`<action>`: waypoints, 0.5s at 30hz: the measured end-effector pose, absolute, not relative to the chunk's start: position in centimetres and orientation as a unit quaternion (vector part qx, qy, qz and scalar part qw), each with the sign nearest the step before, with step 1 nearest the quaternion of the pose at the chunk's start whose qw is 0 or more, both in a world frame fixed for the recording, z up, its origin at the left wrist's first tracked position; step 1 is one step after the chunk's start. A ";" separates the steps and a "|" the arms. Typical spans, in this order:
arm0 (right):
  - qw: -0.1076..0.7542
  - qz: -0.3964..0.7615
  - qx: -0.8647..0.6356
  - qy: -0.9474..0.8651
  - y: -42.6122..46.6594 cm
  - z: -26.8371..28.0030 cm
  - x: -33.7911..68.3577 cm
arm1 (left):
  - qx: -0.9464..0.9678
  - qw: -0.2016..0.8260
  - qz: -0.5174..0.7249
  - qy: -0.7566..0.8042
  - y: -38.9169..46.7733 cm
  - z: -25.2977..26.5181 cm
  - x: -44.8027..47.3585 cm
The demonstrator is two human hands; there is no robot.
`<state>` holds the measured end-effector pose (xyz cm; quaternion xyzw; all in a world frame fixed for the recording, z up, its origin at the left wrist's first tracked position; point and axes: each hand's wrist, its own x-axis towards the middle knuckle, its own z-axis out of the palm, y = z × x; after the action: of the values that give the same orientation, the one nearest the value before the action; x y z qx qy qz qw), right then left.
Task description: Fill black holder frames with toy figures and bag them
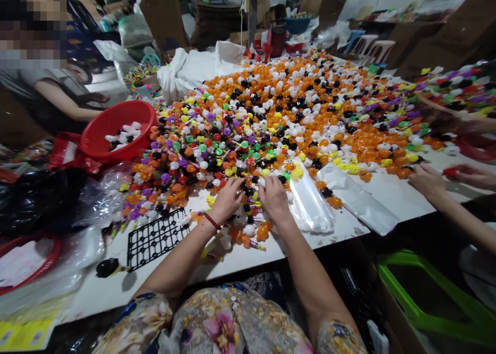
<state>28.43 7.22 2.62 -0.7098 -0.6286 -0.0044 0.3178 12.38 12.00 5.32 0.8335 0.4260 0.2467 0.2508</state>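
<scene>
My left hand [228, 200], with a beaded bracelet [212, 220] at the wrist, reaches into the near edge of a big heap of small plastic toys [248, 132]. Its fingers are curled together by a dark piece, and what they hold is hidden. Close by on the right, my right hand [274, 198] has its fingers closed at a small white toy [262, 182]. Between my wrists lie more loose toys, some on patterned sticks. A black plastic grid [157, 237] lies flat left of my left forearm. Clear plastic bags [310, 201] lie right of my right hand.
A red basin [120, 129] with white and black pieces stands at the left, beside a person [54, 93]. A co-worker's hands [430, 183] are at the right table edge. A white plastic bag [356, 199] overhangs the front edge. A green stool [437, 297] stands below right.
</scene>
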 end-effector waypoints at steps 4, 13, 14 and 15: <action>0.431 0.050 -0.599 -0.674 5.5 3.0 25.8 | 0.857 0.213 0.235 0.406 12.2 5.2 11.6; 0.275 0.028 -0.701 -0.658 12.4 1.9 30.3 | 0.844 0.215 0.159 0.466 11.6 5.5 5.6; 0.243 0.025 -0.706 -0.665 13.1 1.9 30.6 | 0.854 0.222 0.130 0.453 11.4 5.6 5.2; 0.218 0.025 -0.706 -0.674 13.7 1.9 30.7 | 0.863 0.226 0.100 0.441 11.2 5.6 5.0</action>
<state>30.66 13.65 1.91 -0.7056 -0.6739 0.0252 0.2178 5.03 11.17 5.63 0.8627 0.4413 0.1001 0.2256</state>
